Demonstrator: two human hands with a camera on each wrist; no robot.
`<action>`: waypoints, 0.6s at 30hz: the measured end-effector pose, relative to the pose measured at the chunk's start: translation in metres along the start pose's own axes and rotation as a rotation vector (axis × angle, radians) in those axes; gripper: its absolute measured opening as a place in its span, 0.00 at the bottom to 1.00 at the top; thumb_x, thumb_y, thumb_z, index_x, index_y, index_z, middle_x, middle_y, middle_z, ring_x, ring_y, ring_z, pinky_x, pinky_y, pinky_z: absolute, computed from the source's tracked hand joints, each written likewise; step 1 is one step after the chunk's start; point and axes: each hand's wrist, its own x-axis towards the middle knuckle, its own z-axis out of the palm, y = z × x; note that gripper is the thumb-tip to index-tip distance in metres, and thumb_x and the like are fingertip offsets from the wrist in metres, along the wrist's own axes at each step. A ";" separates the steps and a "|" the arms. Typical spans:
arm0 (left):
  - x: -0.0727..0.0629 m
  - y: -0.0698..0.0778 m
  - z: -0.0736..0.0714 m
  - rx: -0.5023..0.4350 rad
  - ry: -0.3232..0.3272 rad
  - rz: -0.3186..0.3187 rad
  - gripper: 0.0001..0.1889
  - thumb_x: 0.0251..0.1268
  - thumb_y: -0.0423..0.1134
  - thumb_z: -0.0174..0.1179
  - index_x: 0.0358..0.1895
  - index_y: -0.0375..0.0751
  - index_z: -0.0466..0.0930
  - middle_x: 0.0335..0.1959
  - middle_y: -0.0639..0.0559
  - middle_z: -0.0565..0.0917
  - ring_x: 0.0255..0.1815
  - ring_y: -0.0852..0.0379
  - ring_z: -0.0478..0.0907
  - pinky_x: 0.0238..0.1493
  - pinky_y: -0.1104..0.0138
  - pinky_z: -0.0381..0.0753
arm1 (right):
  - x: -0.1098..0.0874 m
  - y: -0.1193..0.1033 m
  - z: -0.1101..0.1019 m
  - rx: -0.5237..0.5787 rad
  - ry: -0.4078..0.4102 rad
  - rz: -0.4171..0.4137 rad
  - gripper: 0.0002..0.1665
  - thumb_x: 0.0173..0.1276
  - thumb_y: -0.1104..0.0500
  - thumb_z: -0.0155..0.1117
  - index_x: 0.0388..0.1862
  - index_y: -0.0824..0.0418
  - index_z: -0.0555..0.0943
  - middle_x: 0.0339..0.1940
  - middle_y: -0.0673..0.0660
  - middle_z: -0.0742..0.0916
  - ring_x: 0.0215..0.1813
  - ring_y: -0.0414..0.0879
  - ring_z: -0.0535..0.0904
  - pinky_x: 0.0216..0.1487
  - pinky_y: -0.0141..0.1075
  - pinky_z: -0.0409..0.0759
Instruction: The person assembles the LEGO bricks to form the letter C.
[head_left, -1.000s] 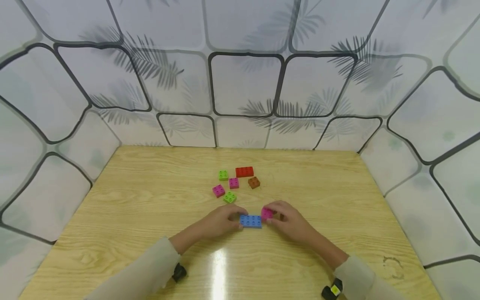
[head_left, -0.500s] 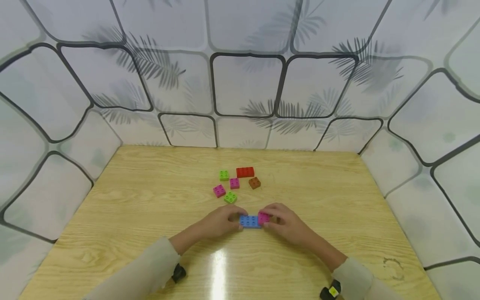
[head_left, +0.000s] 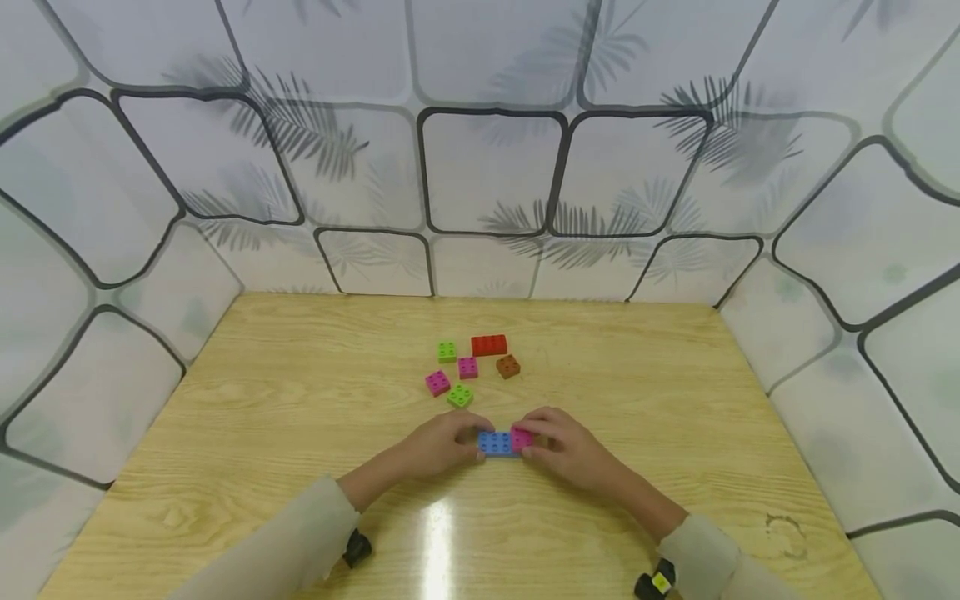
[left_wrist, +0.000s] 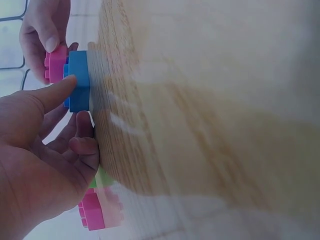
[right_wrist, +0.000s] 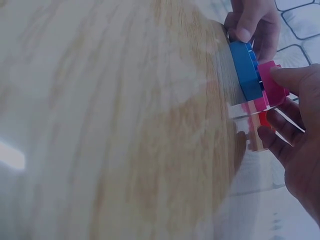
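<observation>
A blue eight-stud toy building brick [head_left: 495, 444] lies on the wooden table in front of the person. The left hand [head_left: 444, 444] grips its left end between thumb and fingers; in the left wrist view the thumb presses the side of the blue brick [left_wrist: 80, 85]. A pink four-stud brick [head_left: 521, 440] sits over the right end of the blue one, studs up. The right hand [head_left: 572, 447] pinches this pink brick between thumb and fingers. In the right wrist view the pink brick [right_wrist: 272, 85] is slightly tilted over the blue studs.
Behind the hands lie several loose bricks: two green ones [head_left: 460, 396], two more pink ones [head_left: 437, 382], a brown one [head_left: 508, 366] and a long red one [head_left: 489, 344]. A patterned cloth wall [head_left: 487, 167] encloses the back and sides of the table [head_left: 300, 367].
The right hand has moved left with the pink brick, from beside the blue brick's right end to over its right studs. The left hand keeps its grip.
</observation>
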 end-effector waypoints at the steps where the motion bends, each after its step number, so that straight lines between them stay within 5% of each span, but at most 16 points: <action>1: 0.000 0.000 0.000 0.001 0.000 -0.002 0.20 0.69 0.44 0.65 0.63 0.52 0.80 0.63 0.54 0.80 0.69 0.49 0.72 0.70 0.47 0.69 | 0.000 0.000 0.000 -0.007 0.002 -0.004 0.22 0.73 0.51 0.65 0.64 0.50 0.81 0.61 0.48 0.81 0.61 0.45 0.76 0.57 0.40 0.79; 18: -0.002 0.004 0.000 0.027 0.007 -0.009 0.20 0.69 0.44 0.64 0.63 0.53 0.79 0.64 0.53 0.79 0.70 0.49 0.71 0.71 0.47 0.68 | 0.001 -0.002 0.001 -0.107 0.042 -0.103 0.20 0.71 0.55 0.68 0.61 0.53 0.83 0.56 0.45 0.82 0.58 0.41 0.76 0.57 0.39 0.79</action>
